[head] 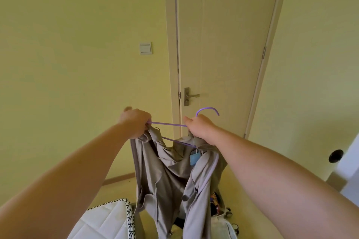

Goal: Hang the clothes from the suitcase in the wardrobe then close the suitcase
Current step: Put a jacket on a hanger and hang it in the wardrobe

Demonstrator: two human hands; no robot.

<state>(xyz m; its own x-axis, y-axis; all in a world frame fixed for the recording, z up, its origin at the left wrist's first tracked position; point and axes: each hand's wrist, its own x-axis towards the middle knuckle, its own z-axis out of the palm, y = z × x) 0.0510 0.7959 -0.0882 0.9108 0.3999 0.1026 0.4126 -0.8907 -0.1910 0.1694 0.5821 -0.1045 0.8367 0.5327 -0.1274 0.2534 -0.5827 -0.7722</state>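
A grey-beige garment [167,176] with a blue tag [194,158] hangs in front of me, partly threaded on a purple hanger [169,124]. My left hand [136,122] grips the hanger's left end together with a fold of the fabric. My right hand [200,126] grips the hanger just under its hook [207,109], along with the garment's collar. The suitcase [223,217] lies on the floor behind the garment, mostly hidden; its wheels and some colourful contents show. No wardrobe is in view.
A closed cream door [223,44] with a metal handle [191,96] stands straight ahead. A light switch [145,48] is on the yellow wall to the left. A white quilted mattress [104,221] with a patterned edge lies at the bottom left.
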